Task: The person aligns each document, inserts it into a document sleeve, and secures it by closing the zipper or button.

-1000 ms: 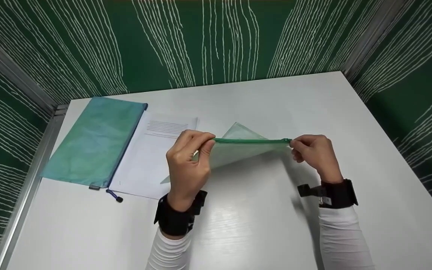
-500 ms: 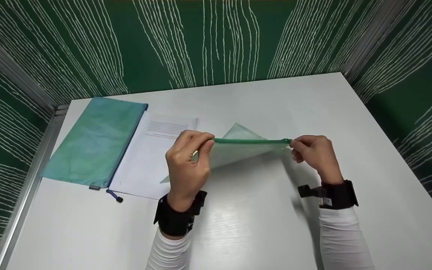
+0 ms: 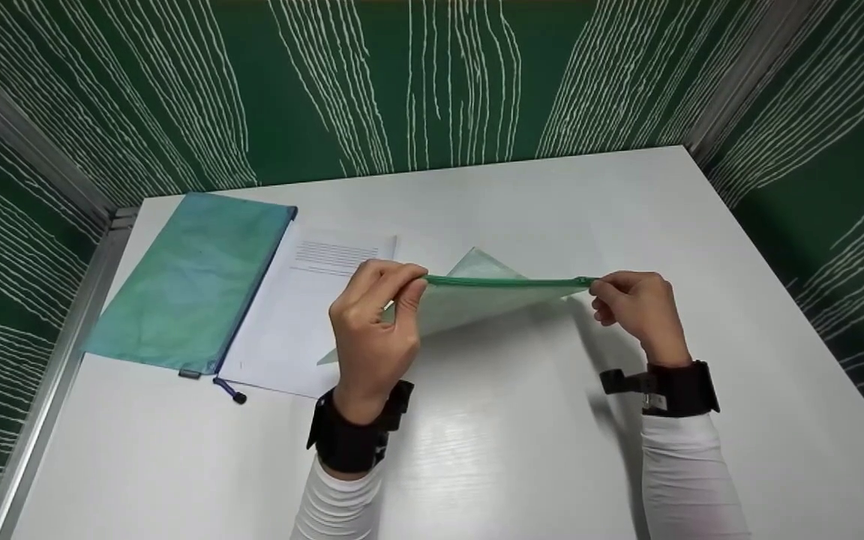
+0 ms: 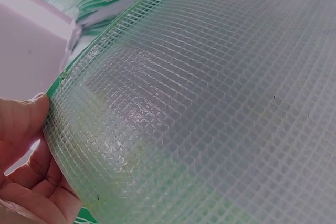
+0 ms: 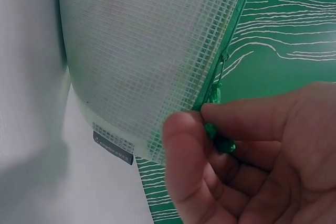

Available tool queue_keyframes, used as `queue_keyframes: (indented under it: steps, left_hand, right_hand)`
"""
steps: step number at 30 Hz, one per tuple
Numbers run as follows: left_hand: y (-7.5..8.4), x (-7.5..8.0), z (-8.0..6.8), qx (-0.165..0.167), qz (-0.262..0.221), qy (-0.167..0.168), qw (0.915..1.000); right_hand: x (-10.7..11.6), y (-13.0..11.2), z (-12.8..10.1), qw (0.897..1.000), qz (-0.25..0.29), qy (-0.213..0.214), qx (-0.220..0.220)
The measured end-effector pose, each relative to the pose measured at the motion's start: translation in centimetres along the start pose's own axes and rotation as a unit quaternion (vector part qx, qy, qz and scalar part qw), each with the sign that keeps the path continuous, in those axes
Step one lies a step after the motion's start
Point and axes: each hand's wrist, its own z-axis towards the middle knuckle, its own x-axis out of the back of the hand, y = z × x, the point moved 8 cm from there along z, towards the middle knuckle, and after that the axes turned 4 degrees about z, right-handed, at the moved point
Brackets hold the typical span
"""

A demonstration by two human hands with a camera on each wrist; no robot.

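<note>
left hand and right hand pinched a green mesh zip pouch, teal pouch sat near left edge of bench

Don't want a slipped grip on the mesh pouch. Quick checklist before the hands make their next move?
1. Left hand pinching the zipper edge of the mesh pouch: ok.
2. Right hand pinching the other end of that edge: ok.
3. Edge held straight between the hands: ok.
4. Slider within easy reach: ok, right beside the right hand's fingertips.
5. Mesh pouch clear of the printed sheet: cannot tell; its near corner overlaps the sheet in the head view, but contact isn't clear.
6. Blue-green pouch out of the way: ok, lying apart on the left.
</note>
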Motion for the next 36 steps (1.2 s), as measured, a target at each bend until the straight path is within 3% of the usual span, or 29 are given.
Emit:
queue_keyframes:
  steps: [36]
  left_hand:
    - [-0.1, 0.7, 0.1, 0.006, 0.001, 0.018, 0.9998]
  right_hand:
    - [2.3, 2.2, 0.3, 0.999, -0.004, 0.028, -0.037]
